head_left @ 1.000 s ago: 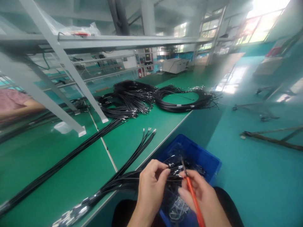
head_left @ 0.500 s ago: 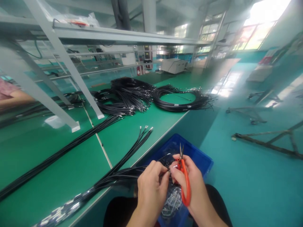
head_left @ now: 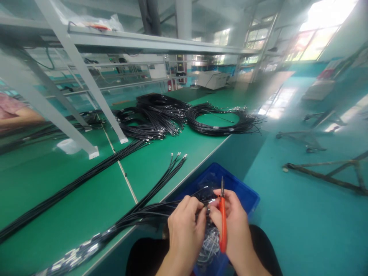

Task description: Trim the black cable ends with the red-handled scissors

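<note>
My left hand [head_left: 185, 226] pinches the end of a black cable [head_left: 155, 210] from the bundle that runs off the bench. Close against it, my right hand [head_left: 231, 218] holds pliers [head_left: 223, 222] with orange-red handles, their slim metal tips pointing up and away. The thumb and index finger of that hand also meet at the cable end; what small part they pinch there is mostly hidden. Below both hands, a blue bin [head_left: 241, 188] sits at my lap, with a heap of small silvery metal pieces [head_left: 209, 245] inside it.
The green bench [head_left: 161, 161] carries a coil of black cable [head_left: 212, 128], a larger pile of cables [head_left: 161, 115] and a long straight bundle [head_left: 77, 182]. Grey shelf legs [head_left: 86, 88] stand on it. At the far left, a person's arm [head_left: 23, 117] rests by cables. Wheeled stands are at right.
The pliers have turned in my right hand, now more upright, with their handles seen nearly edge-on. Both hands stay close together in almost the same place.
</note>
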A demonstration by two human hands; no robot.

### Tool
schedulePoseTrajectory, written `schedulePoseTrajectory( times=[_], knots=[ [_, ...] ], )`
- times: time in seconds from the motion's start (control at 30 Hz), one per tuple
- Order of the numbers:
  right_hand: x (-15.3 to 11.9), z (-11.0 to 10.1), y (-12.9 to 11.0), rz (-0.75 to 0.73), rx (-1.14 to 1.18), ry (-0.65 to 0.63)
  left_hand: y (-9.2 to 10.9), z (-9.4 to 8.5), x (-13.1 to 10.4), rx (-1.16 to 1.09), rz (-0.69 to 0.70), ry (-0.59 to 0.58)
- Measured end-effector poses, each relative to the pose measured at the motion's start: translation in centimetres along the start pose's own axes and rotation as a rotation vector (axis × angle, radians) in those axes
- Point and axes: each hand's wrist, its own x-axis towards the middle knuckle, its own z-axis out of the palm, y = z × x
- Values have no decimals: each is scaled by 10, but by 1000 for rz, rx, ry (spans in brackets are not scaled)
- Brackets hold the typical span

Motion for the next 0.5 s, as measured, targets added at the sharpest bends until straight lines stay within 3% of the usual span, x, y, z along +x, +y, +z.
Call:
schedulePoseTrajectory(
  times=[0.17, 0.23, 0.37, 0.43, 0.5],
  knots=[
    [-5, -9, 8, -56, -13, -46, -8, -6, 8, -275, -95, -31],
    [-3, -20, 7, -21, 47, -197, -11, -11, 13, -433, -146, -58],
    [3, -42, -3, 204, 220, -641, -13, -21, 20, -702, -222, -134],
    [4, -48, -12, 280, 256, -755, -13, -24, 21, -792, -243, -156],
    [3, -50, -18, 341, 258, -783, -13, -26, 20, -856, -256, -173]
  ],
)
